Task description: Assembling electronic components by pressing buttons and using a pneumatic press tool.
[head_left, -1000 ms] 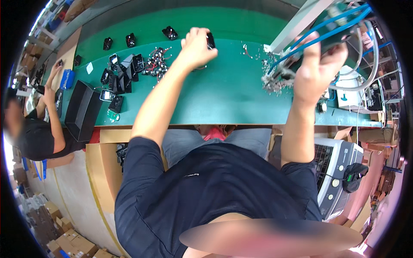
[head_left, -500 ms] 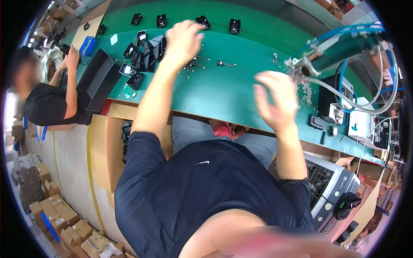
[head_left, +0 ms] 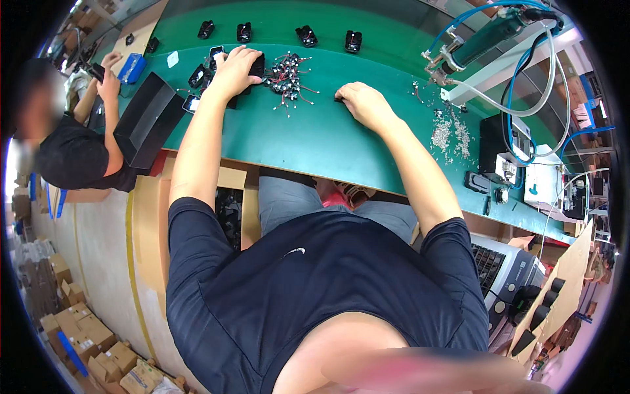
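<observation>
My left hand (head_left: pixel 231 73) rests at the black parts on the left of the bench, its thumb and fingers around a black plastic housing (head_left: pixel 258 64). Just right of it lies a tangled heap of small wired connectors (head_left: pixel 285 75) with red and black leads. Over the bare middle of the green bench, my right hand (head_left: pixel 366 105) is closed, fingertips pinching a small dark wired part (head_left: pixel 338 99) that is mostly hidden. Partly covered by my left hand and forearm are other black housings (head_left: pixel 197 76), some with light-coloured faces (head_left: pixel 191 104).
Several black housings (head_left: pixel 306 36) stand spaced along the far green strip. An air-powered screwdriver (head_left: pixel 482 46) with hoses hangs at the right, above scattered small screws (head_left: pixel 453 134). A black open box (head_left: pixel 149 121) separates me from a co-worker (head_left: pixel 75 148) at left.
My left hand has moved left from above the connector heap to the black housing. My right hand has moved left and forward, closing on the small wired part that lay alone.
</observation>
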Demonstrator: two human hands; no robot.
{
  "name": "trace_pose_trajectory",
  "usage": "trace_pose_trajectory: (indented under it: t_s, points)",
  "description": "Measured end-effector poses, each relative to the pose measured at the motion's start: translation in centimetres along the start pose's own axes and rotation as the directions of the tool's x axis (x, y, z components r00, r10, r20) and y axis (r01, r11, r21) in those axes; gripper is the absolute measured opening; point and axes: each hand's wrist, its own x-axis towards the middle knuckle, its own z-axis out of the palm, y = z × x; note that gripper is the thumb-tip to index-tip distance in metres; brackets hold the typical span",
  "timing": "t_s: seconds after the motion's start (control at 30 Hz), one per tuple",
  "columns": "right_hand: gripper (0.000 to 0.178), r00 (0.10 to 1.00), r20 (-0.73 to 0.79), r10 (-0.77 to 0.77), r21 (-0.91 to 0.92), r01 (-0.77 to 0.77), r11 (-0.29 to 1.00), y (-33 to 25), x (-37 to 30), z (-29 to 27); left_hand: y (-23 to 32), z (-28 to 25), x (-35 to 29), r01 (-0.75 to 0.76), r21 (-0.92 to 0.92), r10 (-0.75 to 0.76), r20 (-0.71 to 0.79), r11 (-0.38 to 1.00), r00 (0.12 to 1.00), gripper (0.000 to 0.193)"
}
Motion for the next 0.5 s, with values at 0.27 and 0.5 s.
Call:
trace_pose_trajectory:
  t_s: [0.27, 0.5]
  points:
    - [0.014, 0.997, -0.077, 0.0, -0.046, -0.004, 0.999, -1.8, -1.5, 0.1, 0.3, -0.8, 0.0, -0.04, -0.022, 0.037, -0.092, 0.999, 0.995, 0.073]
    - [0.009, 0.922, -0.309, 0.234, 0.272, -0.15, 0.951, -5.5, -7.9, -1.5, 11.0, -4.9, -5.2, -0.278, -0.612, 0.078, -0.333, 0.74, 0.94, 0.072]
